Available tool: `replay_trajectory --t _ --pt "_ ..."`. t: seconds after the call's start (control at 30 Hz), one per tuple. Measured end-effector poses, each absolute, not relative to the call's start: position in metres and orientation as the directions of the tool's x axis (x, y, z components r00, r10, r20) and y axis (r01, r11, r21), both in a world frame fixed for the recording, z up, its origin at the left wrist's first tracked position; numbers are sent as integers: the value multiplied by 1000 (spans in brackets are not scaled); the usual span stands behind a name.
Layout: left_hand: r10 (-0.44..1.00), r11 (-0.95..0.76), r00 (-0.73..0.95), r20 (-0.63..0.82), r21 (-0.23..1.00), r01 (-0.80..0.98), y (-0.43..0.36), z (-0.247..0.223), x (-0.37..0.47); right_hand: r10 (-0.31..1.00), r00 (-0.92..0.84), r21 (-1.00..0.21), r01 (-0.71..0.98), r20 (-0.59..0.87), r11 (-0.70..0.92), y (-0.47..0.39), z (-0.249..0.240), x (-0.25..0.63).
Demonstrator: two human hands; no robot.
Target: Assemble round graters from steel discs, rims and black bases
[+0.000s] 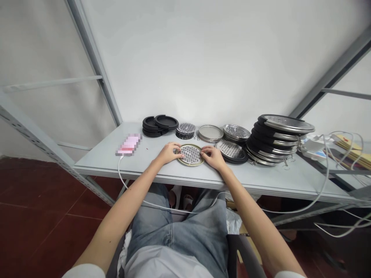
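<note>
Flat on the table in front of me lies a round metal tray (185, 162) with a raised rim, and a perforated metal disc (190, 154) sits inside it. My left hand (169, 153) grips the tray's left edge, fingers curled over the rim and the thumb on the disc. At the right edge, my right hand (213, 156) pinches the rim between thumb and fingers. Just right of that hand is another perforated disc (228, 149) resting on a black ring (242, 159).
Behind are stacked black rings (153, 125), perforated discs (186, 129), plain metal trays (210, 133) and perforated trays (237, 131). A tall stack of black-edged metal trays (275, 141) stands right. A pixelated phone (129, 144) with a white cable (119, 170) lies left.
</note>
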State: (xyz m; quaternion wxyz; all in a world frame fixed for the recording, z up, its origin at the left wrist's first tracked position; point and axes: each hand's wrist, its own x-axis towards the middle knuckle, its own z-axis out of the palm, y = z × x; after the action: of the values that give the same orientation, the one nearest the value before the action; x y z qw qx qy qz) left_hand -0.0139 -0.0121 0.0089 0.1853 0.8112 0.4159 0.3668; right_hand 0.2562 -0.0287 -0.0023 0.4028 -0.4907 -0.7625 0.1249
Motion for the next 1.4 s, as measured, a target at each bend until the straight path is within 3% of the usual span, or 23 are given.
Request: replay_trajectory --t 0.57,0.93,1.4 --pt "835 -549 384 395 647 529 -12 9 -13 858 -205 -588 652 471 479 -32 1 255" --pt "795 -606 425 432 572 552 -13 9 -14 844 -187 -570 663 503 486 -30 -2 255" --pt "793 -597 366 487 501 627 -17 11 -14 872 -93 -648 633 480 424 -28 -4 256"
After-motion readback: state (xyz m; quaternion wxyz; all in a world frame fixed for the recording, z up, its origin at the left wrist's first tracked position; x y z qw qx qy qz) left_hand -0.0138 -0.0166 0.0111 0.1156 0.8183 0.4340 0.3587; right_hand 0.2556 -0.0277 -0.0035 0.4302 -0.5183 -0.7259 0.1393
